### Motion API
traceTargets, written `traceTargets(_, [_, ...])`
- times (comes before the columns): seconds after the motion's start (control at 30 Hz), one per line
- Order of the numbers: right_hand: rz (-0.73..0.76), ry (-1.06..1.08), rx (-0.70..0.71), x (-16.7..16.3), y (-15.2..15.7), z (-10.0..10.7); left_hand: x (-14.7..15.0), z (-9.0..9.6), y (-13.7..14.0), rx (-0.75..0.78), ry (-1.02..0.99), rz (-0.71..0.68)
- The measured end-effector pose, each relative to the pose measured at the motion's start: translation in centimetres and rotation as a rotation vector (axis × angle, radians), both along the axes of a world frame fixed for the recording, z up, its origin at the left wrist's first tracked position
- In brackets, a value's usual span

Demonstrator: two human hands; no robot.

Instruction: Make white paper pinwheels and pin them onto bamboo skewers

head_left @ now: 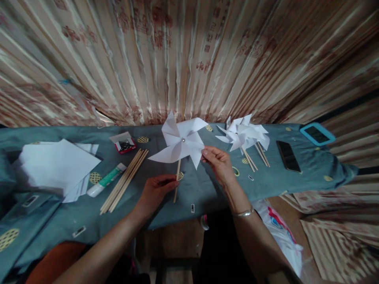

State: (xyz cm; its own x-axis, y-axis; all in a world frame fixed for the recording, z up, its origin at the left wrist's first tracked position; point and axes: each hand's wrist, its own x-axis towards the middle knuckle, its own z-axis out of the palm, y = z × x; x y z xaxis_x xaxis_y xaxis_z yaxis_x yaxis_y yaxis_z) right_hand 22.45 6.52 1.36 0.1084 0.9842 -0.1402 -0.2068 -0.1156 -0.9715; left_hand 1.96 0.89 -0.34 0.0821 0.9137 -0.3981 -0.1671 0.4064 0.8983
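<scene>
A white paper pinwheel (pixel 189 144) on a thin wooden stick is held up over the table, its blades facing me, with a small metal pin at its centre. My left hand (pixel 155 193) pinches the stick below the blades. With thumb and fingers, my right hand (pixel 217 161) grips the edge of a lower right blade. To the right, several more white pinwheels (pixel 241 132) lie in an overlapping pile with their sticks toward me. A bundle of bare wooden sticks (pixel 124 181) rests left of my left hand.
Left on the blue-green cloth (pixel 207 197) are a stack of white paper (pixel 56 165), a glue stick (pixel 106 180) and a small open red box (pixel 124 144). At right lie a roll of tape (pixel 236 171), a phone (pixel 288 156) and a blue-framed device (pixel 318 134). A curtain (pixel 183 59) hangs behind.
</scene>
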Motion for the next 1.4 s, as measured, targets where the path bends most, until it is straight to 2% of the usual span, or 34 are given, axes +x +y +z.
traceTargets(0.77, [0.165,0.078,-0.042,-1.8,-1.3,0.3,0.1,-0.4,0.0,0.005,-0.006,0.016])
traceTargets(1.4, [0.281,0.037,-0.014,-3.0,-1.8,-0.8,0.3,-0.3,-0.1,0.014,-0.025,-0.008])
